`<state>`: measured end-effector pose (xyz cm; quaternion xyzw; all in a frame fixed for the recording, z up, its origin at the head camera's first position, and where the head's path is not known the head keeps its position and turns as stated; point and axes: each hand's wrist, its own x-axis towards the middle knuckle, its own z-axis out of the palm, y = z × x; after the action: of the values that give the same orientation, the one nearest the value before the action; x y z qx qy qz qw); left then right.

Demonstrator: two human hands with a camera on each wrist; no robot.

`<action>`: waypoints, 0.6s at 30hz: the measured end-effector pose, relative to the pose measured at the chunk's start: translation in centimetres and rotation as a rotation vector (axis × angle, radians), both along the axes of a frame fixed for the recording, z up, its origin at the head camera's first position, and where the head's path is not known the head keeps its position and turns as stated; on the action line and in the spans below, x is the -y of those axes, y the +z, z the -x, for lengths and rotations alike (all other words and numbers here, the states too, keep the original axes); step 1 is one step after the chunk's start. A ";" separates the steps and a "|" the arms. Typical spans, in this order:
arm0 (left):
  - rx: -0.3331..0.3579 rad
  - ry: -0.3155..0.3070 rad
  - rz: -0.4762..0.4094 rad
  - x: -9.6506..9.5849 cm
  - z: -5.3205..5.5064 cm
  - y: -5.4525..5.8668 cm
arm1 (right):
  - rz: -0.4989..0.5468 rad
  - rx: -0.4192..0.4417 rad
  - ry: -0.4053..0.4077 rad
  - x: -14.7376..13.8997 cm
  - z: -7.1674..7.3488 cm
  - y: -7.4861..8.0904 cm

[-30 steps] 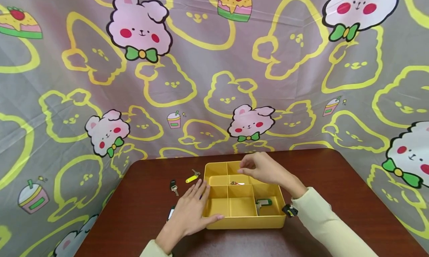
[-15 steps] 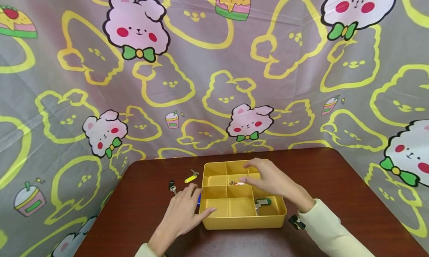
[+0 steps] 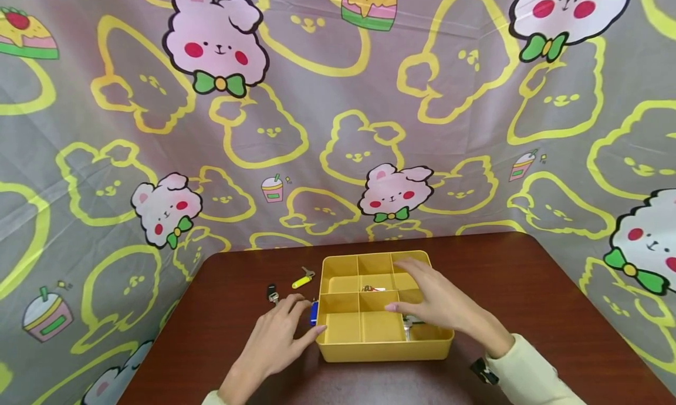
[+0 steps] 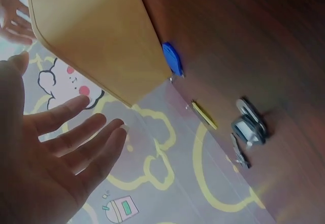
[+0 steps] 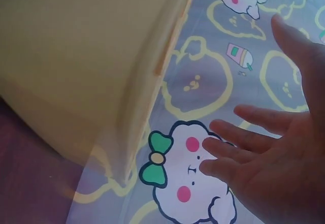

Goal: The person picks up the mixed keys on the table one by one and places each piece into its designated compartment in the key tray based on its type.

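Note:
A yellow divided box [image 3: 385, 351] stands on the table. My left hand [image 3: 274, 337] is near its left wall, fingers loosely spread, holding nothing; whether the thumb touches the rim cannot be told. Over the right-hand compartments hovers my right hand [image 3: 446, 302], relaxed and holding nothing. A key with a green tag [image 3: 407, 328] lies in the front right compartment, partly hidden by that hand. In the back middle compartment is a small item with red and white parts [image 3: 376, 289]. A blue tag [image 3: 314, 313] lies against the box's left side.
Left of the box, on the dark brown table [image 3: 211, 311], lie a key with a yellow tag [image 3: 302, 282] and a key with a black head [image 3: 272, 293]. In the left wrist view, a dark key tag [image 4: 251, 127] is beside a key. Patterned cloth [image 3: 317, 129] surrounds the table.
My right hand has moved from the box's back toward its front right, its fingers loosening. My left hand has drawn back leftward off the box, uncovering the blue tag.

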<state>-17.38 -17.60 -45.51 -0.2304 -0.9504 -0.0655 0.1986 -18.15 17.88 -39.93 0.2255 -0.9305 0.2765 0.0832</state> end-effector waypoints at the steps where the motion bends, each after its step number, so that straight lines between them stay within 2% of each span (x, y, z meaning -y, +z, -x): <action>1: 0.021 0.009 0.000 0.1 0.0 0.0 | -0.003 0.008 -0.006 -0.1 -0.1 -0.2; 9: 0.156 0.062 -0.007 1.0 -0.4 -0.2 | -0.033 0.020 -0.040 -0.7 -1.0 -1.7; 14: 0.188 0.088 0.002 1.5 -0.6 -0.5 | -0.046 0.022 -0.057 -0.9 -1.2 -2.4; 18: 0.187 0.093 -0.001 1.9 -0.6 -0.8 | -0.069 -0.012 -0.055 -1.1 -1.3 -2.9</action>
<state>-16.79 -19.47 -46.28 -0.1787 -0.9744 -0.0777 0.1119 -16.86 18.97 -42.88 0.2041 -0.9449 0.2403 0.0884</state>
